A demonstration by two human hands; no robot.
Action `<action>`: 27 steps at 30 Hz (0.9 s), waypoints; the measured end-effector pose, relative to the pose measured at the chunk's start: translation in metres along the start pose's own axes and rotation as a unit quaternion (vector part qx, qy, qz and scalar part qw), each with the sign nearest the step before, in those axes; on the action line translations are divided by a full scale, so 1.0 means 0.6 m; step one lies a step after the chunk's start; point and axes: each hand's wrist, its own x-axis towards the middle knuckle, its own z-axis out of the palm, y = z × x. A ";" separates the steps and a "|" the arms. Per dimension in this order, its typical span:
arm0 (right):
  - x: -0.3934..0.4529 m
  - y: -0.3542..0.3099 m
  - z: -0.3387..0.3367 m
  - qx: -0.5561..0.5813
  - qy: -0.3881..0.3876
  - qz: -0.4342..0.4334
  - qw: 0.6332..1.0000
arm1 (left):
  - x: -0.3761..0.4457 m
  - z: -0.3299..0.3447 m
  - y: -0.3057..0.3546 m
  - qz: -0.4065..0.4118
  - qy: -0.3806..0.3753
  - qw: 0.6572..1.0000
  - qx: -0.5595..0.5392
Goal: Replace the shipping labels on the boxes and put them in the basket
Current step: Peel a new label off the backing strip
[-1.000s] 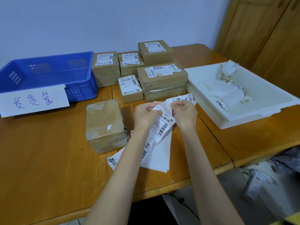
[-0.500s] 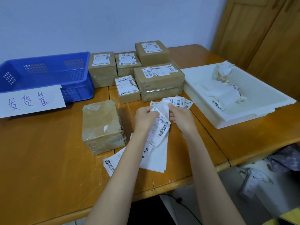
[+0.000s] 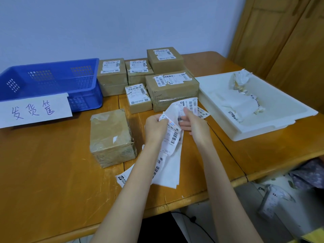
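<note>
My left hand (image 3: 155, 128) and my right hand (image 3: 194, 124) both pinch a white shipping label (image 3: 172, 135) above the table's middle, its backing sheet curling up between them. More label sheets (image 3: 170, 172) lie under my forearms. Left of my hands stands a taped brown box (image 3: 111, 137) with no label on top. Several labelled boxes (image 3: 172, 88) are grouped behind. The blue basket (image 3: 52, 81) sits at the back left and holds nothing that I can see.
A paper sign (image 3: 33, 110) with handwriting leans on the basket's front. A white tray (image 3: 254, 123) at the right holds crumpled old labels (image 3: 243, 102). The table's front edge runs close below my forearms; bags lie on the floor at the lower right.
My hands have drawn slightly apart, and the backing sheet has peeled further off the label, curling upward between them. The boxes and basket stay where they were.
</note>
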 end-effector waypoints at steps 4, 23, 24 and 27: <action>-0.005 0.020 0.007 -0.049 0.030 -0.095 0.994 | -0.002 -0.001 0.003 -0.001 0.008 1.000 -0.029; 0.008 0.008 0.016 -0.100 0.133 -0.091 0.982 | 0.000 -0.004 0.007 -0.030 -0.051 0.998 0.005; 0.012 0.007 0.015 -0.100 0.131 -0.092 0.982 | 0.001 -0.005 0.007 -0.032 -0.055 0.998 0.004; 0.018 0.007 0.011 -0.082 0.127 -0.087 0.985 | 0.007 -0.009 0.008 -0.039 -0.074 0.996 0.017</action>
